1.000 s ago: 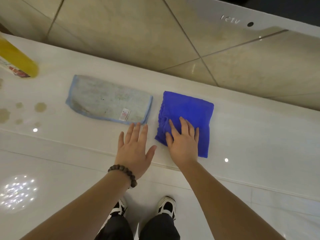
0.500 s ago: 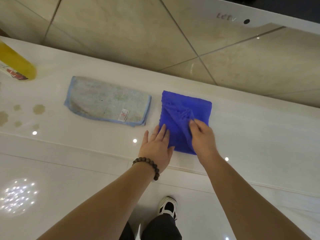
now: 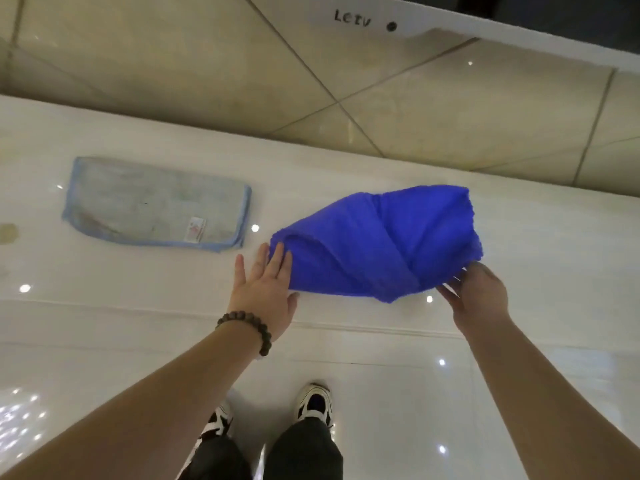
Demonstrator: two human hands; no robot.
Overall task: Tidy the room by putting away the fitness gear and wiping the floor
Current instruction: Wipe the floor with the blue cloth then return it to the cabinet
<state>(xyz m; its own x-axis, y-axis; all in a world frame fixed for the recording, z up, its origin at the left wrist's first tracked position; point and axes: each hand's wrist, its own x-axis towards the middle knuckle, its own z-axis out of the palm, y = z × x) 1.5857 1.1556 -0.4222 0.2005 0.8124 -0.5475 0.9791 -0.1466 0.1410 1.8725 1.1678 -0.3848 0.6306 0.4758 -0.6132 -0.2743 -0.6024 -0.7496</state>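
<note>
Blue cloth [image 3: 377, 240] lies on the glossy white ledge [image 3: 540, 244], half opened — its long axis runs left-right, slightly tilted, low at the left end and higher toward the right. Both hands sit at opposite ends of that axis, near side. Left hand [image 3: 265, 292], beaded bracelet [image 3: 249, 327] on the wrist, is flat and palm-down, fingers straight and close together, fingertips [image 3: 278, 252] touching the cloth's left corner and pinning it rather than gripping. Right hand [image 3: 479, 292] is at the right end, fingers curled around the cloth's lower right corner in a pinch, lifting that edge off the surface so the fabric billows in folds.

Judgement: the cloth is being spread or shaken open for the floor wipe — the next move turns on the right hand drawing its corner outward along the long axis while the left anchors. Right hand has the actual hold, so it is the one that carries the cloth; left has to close on its corner first.

Pale blue-edged cloth [image 3: 156, 206] lies flat further left on the same ledge, apart from the blue one, nearer the left hand, untouched. Shoes [image 3: 313, 401] below on the white floor. No fitness gear in view.
</note>
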